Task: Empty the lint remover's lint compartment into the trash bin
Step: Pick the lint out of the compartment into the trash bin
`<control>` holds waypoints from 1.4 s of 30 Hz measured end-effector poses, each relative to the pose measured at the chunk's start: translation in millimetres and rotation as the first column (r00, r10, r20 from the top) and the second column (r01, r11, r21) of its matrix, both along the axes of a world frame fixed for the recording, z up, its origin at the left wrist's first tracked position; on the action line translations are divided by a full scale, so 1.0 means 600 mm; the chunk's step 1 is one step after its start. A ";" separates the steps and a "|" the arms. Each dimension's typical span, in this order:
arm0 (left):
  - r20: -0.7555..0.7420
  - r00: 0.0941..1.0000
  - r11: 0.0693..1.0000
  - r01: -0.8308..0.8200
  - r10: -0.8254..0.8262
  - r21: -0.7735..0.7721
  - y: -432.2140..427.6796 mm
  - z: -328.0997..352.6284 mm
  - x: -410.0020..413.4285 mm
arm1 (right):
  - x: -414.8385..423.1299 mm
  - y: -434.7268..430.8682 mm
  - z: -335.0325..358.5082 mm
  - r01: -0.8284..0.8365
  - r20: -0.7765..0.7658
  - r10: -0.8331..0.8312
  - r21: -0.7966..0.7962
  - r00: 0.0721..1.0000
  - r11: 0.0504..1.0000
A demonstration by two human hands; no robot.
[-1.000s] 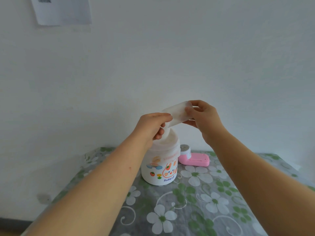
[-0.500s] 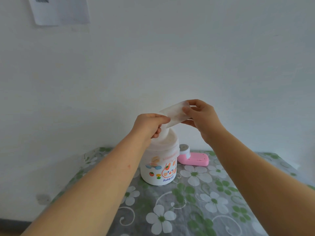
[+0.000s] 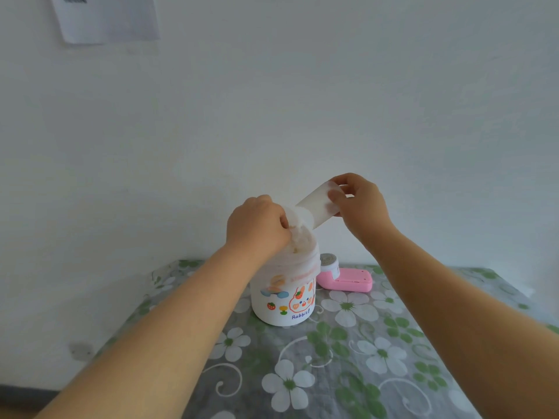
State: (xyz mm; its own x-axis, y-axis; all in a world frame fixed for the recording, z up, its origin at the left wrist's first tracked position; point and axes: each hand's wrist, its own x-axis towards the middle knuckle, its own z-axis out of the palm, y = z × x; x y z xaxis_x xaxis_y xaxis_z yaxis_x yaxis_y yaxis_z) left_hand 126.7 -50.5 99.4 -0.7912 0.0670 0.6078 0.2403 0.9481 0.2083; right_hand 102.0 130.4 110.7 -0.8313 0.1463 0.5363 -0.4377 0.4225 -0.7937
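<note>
A small white trash bin (image 3: pixel 284 300) with cartoon rabbit prints and a white liner stands on the table. My right hand (image 3: pixel 361 204) grips the translucent lint compartment (image 3: pixel 316 204), tilted with its open end down toward the bin's mouth. My left hand (image 3: pixel 257 226) is at that open end, fingers curled into it over the bin; a tuft of whitish lint (image 3: pixel 298 237) shows just below them. The pink lint remover (image 3: pixel 344 278) lies on the table right behind the bin, its round shaver head beside the bin's rim.
The table wears a grey cloth (image 3: pixel 348 367) printed with white and green flowers. A plain white wall stands close behind it, with a paper sheet (image 3: pixel 106 16) pinned at the upper left.
Both hands have dropped closer to the bin. The compartment now tilts more steeply toward the bin's mouth, and my left fingers have dug into its open end, with lint showing.
</note>
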 end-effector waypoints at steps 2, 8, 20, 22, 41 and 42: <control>0.030 0.999 0.997 0.019 -0.016 -0.068 -0.003 -0.002 0.002 | 0.000 -0.002 0.000 0.016 -0.002 -0.016 0.010 1.000 1.000; -0.008 0.986 0.982 0.162 -0.164 -0.099 -0.009 0.005 0.010 | 0.003 -0.001 0.002 0.027 0.005 -0.027 0.006 1.000 1.000; 0.092 0.984 0.828 0.177 -0.151 -0.532 0.024 -0.021 0.023 | 0.007 0.002 0.005 0.034 0.022 -0.033 -0.039 0.999 0.999; 0.113 0.983 0.797 0.182 -0.143 -0.576 0.029 -0.019 0.022 | 0.008 0.004 0.005 0.038 0.021 -0.037 -0.040 0.999 0.998; 0.231 0.960 0.866 0.247 -0.158 -0.435 0.042 -0.020 0.018 | 0.008 0.015 0.008 0.064 0.024 -0.061 -0.160 0.998 0.985; 0.229 0.961 0.849 0.248 -0.155 -0.467 0.043 -0.027 0.015 | 0.008 0.016 0.008 0.062 0.027 -0.059 -0.161 0.998 0.985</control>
